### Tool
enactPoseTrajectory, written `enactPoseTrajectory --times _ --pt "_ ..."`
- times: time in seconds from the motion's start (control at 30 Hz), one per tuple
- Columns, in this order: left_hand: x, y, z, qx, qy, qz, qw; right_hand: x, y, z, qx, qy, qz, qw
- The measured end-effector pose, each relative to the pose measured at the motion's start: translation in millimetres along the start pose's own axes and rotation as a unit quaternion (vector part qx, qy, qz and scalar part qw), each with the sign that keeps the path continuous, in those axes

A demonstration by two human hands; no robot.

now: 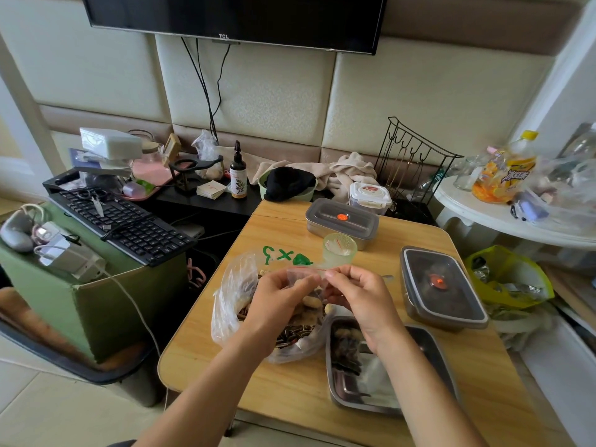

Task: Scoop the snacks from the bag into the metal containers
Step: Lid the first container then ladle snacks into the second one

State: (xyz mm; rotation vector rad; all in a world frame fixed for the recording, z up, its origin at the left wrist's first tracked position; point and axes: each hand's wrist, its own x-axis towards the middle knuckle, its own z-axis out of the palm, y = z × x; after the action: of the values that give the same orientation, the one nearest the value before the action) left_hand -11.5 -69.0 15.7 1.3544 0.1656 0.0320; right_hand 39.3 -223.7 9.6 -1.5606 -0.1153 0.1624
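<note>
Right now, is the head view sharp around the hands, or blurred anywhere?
Head view: left hand, right hand and small zip bag sharp at centre; TV edge bowed by the wide lens; orange drink bottle smeared at the right edge; soft, even light.

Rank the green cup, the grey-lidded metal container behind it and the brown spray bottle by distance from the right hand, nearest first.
1. Green cup, just beyond the right hand, which pinches a small zip bag.
2. Grey-lidded metal container, directly behind the cup.
3. Brown spray bottle, farthest back, off to the left.
</note>
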Motion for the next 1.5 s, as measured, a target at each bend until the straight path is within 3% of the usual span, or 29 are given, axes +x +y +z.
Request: enactPoseTrajectory --times 0.17,0.93,1.5 --pt "2 -2 0 0.014 0.042 0.003 0.999 -2 2 3 -0.007 -0.025 -0.004 1.0" --pt "2 -5 4 -0.001 0.043 -0.004 0.999 -2 4 12 -0.073 0.025 -0.054 0.996" --pt "7 -9 -1 -0.02 0.017 0.0 1.0 -4 0 11 -0.073 -0.012 -0.068 0.995"
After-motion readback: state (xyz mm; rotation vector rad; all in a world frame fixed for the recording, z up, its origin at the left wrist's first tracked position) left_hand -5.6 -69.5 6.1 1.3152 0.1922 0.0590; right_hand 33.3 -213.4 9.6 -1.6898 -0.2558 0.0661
